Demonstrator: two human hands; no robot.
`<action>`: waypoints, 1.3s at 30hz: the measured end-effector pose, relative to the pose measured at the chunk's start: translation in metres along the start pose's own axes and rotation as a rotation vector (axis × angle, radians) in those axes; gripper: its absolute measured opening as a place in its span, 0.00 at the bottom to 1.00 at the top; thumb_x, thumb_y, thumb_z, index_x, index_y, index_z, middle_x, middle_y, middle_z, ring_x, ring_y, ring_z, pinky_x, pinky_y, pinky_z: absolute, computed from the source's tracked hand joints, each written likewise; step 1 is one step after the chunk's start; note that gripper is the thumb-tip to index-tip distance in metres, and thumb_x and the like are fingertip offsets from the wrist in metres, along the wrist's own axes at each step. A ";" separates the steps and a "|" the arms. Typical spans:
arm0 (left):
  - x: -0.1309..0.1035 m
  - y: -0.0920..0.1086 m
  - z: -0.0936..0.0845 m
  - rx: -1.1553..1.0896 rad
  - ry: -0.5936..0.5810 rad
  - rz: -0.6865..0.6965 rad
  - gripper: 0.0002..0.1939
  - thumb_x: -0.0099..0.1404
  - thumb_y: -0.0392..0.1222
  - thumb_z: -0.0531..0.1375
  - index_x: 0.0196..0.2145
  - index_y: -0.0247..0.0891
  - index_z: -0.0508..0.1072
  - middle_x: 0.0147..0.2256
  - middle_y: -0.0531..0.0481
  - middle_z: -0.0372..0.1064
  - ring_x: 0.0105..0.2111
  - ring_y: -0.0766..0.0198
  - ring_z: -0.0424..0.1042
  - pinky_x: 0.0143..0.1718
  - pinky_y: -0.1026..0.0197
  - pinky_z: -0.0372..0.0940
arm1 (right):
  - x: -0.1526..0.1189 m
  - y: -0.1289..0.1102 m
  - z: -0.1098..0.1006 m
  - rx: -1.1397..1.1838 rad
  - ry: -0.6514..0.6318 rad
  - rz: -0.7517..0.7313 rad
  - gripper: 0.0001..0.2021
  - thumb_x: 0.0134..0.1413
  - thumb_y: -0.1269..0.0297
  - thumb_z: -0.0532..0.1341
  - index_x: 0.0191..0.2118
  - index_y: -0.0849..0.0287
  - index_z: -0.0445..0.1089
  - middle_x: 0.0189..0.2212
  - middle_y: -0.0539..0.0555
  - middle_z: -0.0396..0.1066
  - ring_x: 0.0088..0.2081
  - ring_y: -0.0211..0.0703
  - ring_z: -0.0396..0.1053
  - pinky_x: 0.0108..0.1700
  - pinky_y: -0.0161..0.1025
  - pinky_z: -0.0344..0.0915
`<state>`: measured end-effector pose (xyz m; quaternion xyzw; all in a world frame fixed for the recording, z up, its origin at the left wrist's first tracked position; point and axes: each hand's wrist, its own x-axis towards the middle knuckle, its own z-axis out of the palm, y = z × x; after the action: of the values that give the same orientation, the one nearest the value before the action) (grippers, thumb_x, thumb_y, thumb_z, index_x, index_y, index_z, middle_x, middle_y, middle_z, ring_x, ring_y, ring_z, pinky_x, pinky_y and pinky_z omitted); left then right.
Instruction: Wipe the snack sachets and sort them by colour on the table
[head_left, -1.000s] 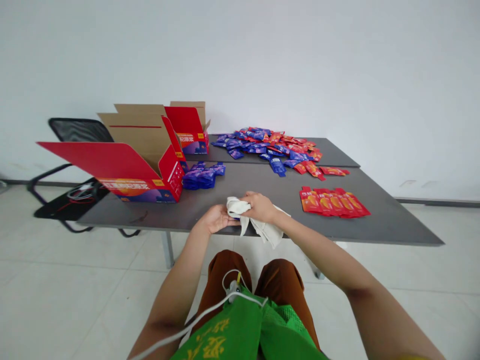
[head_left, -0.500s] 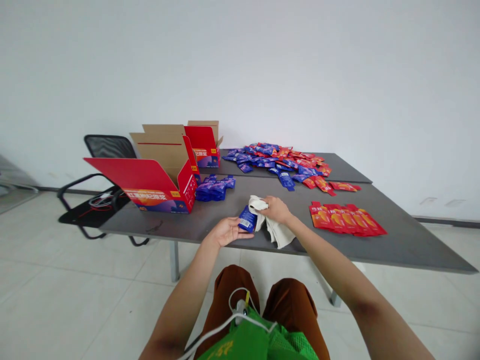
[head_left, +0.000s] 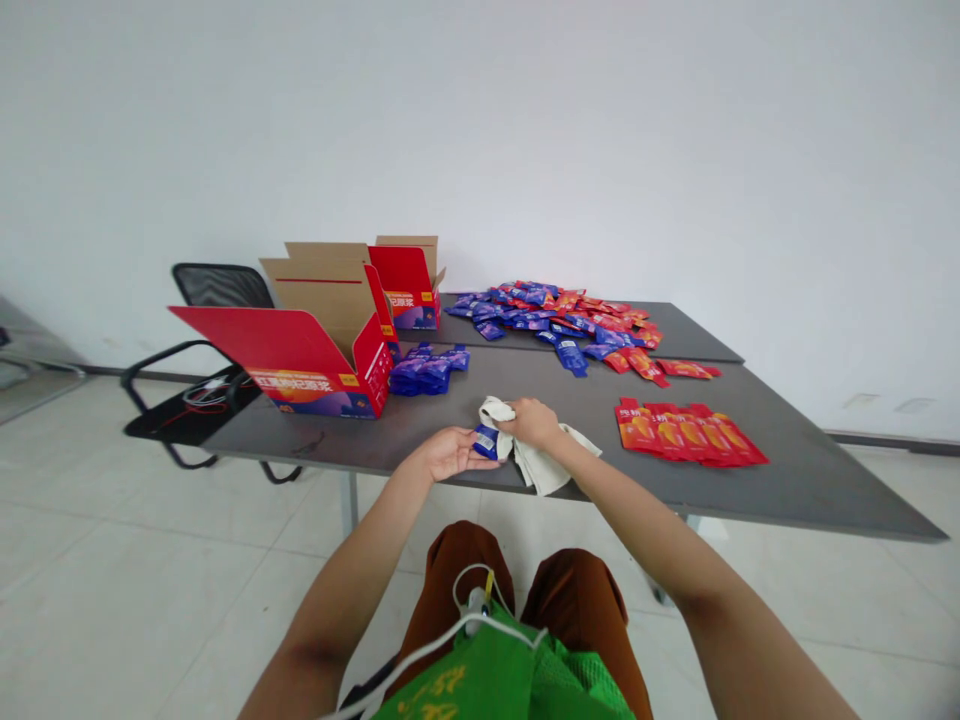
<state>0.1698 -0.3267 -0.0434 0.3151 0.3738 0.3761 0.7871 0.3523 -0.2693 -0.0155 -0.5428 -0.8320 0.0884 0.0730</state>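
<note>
Near the table's front edge, my left hand (head_left: 448,453) holds a small blue pouch (head_left: 486,441) from its left side. My right hand (head_left: 534,422) is closed on a cream cloth (head_left: 541,467), whose bunched upper part lies against the pouch and covers some of it. The rest of the cloth hangs down below my right hand onto the table edge. To the right, several red pouches (head_left: 679,434) lie overlapped in a row. A small stack of blue pouches (head_left: 427,370) rests beside the boxes on the left.
Open red boxes (head_left: 300,375) stand on the left of the grey table (head_left: 360,450), with another box (head_left: 409,300) behind. A mixed heap of blue and red pouches (head_left: 559,312) lies at the back. Left of the table is a black chair (head_left: 225,290).
My right hand and the cloth have moved slightly left over the pouch, covering more of it. My left hand has shifted a little left with the pouch. The view has shifted slightly.
</note>
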 end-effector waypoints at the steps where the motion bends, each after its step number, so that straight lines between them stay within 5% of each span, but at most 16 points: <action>1: -0.005 0.003 0.000 0.033 -0.011 -0.034 0.11 0.63 0.33 0.55 0.41 0.22 0.71 0.37 0.29 0.74 0.40 0.48 0.76 0.49 0.46 0.65 | 0.003 0.004 -0.001 -0.035 0.004 0.079 0.17 0.55 0.51 0.59 0.47 0.51 0.74 0.42 0.57 0.74 0.43 0.46 0.72 0.41 0.35 0.64; 4: -0.025 0.018 0.001 0.172 0.017 -0.089 0.12 0.61 0.36 0.58 0.41 0.23 0.71 0.37 0.28 0.74 0.39 0.47 0.76 0.44 0.48 0.67 | 0.006 0.018 -0.002 -0.117 0.077 0.196 0.19 0.56 0.52 0.60 0.50 0.53 0.72 0.45 0.60 0.73 0.44 0.46 0.72 0.42 0.36 0.65; 6: -0.042 0.035 0.003 0.299 0.141 -0.016 0.12 0.61 0.38 0.59 0.39 0.25 0.72 0.36 0.30 0.75 0.37 0.48 0.76 0.41 0.49 0.69 | 0.004 0.026 0.001 -0.142 0.124 0.212 0.18 0.56 0.53 0.60 0.50 0.53 0.71 0.46 0.60 0.72 0.43 0.46 0.73 0.41 0.36 0.66; 8: -0.056 0.058 0.006 0.508 0.392 0.153 0.11 0.62 0.39 0.57 0.38 0.28 0.73 0.35 0.35 0.75 0.37 0.49 0.76 0.40 0.50 0.69 | 0.001 0.032 0.005 -0.149 0.145 0.229 0.18 0.56 0.53 0.60 0.50 0.54 0.70 0.46 0.60 0.71 0.43 0.47 0.73 0.41 0.37 0.66; 12: -0.059 0.108 0.012 1.226 1.115 0.510 0.14 0.65 0.42 0.53 0.38 0.32 0.74 0.37 0.38 0.74 0.44 0.45 0.71 0.43 0.50 0.66 | -0.005 0.036 0.012 -0.164 0.176 0.250 0.19 0.58 0.53 0.58 0.52 0.55 0.67 0.46 0.61 0.69 0.43 0.47 0.72 0.41 0.38 0.65; 15: -0.034 0.134 0.008 1.605 1.450 0.511 0.20 0.68 0.39 0.45 0.45 0.31 0.73 0.39 0.33 0.72 0.46 0.44 0.70 0.44 0.46 0.62 | -0.006 0.038 0.015 -0.185 0.199 0.264 0.19 0.59 0.53 0.57 0.52 0.54 0.66 0.46 0.60 0.69 0.42 0.48 0.72 0.40 0.40 0.65; 17: -0.010 0.139 -0.001 1.777 1.354 0.460 0.22 0.68 0.34 0.41 0.46 0.27 0.72 0.40 0.29 0.71 0.46 0.45 0.70 0.44 0.47 0.60 | -0.007 0.040 0.017 -0.188 0.217 0.271 0.19 0.58 0.53 0.57 0.53 0.54 0.65 0.45 0.60 0.69 0.42 0.49 0.72 0.40 0.41 0.65; 21: 0.023 0.124 -0.022 2.012 0.961 0.374 0.19 0.67 0.35 0.45 0.40 0.28 0.76 0.41 0.26 0.72 0.47 0.46 0.70 0.48 0.49 0.56 | -0.011 0.047 0.019 -0.184 0.244 0.282 0.20 0.58 0.53 0.57 0.53 0.53 0.65 0.45 0.60 0.69 0.41 0.48 0.72 0.40 0.40 0.65; 23: 0.030 0.115 -0.029 2.030 0.910 0.352 0.18 0.66 0.38 0.49 0.37 0.29 0.77 0.39 0.27 0.73 0.45 0.45 0.71 0.48 0.49 0.56 | -0.013 0.050 0.019 -0.179 0.251 0.294 0.19 0.58 0.52 0.58 0.52 0.53 0.66 0.45 0.60 0.69 0.40 0.48 0.73 0.39 0.39 0.65; 27: 0.029 0.114 -0.036 2.031 0.976 0.339 0.22 0.66 0.44 0.47 0.38 0.26 0.76 0.38 0.26 0.73 0.42 0.42 0.72 0.44 0.48 0.59 | -0.013 0.051 0.017 -0.167 0.254 0.288 0.17 0.57 0.54 0.59 0.50 0.54 0.68 0.43 0.58 0.70 0.40 0.48 0.73 0.38 0.38 0.65; 34: 0.034 0.143 -0.034 1.931 1.265 0.447 0.24 0.66 0.42 0.44 0.42 0.27 0.75 0.36 0.30 0.73 0.40 0.45 0.73 0.39 0.51 0.63 | -0.017 0.045 0.002 -0.152 0.166 0.288 0.18 0.57 0.55 0.59 0.51 0.54 0.68 0.45 0.59 0.70 0.42 0.45 0.72 0.40 0.36 0.65; 39: 0.076 0.142 -0.012 1.784 1.191 0.538 0.20 0.64 0.44 0.48 0.40 0.34 0.77 0.38 0.35 0.75 0.40 0.49 0.73 0.41 0.54 0.63 | -0.036 0.045 -0.015 -0.094 0.171 0.219 0.17 0.56 0.57 0.60 0.51 0.48 0.68 0.43 0.55 0.71 0.40 0.46 0.73 0.40 0.37 0.66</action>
<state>0.1425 -0.1873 0.0341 0.6090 0.7492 0.2221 -0.1360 0.4102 -0.2832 -0.0124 -0.6386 -0.7618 0.0101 0.1080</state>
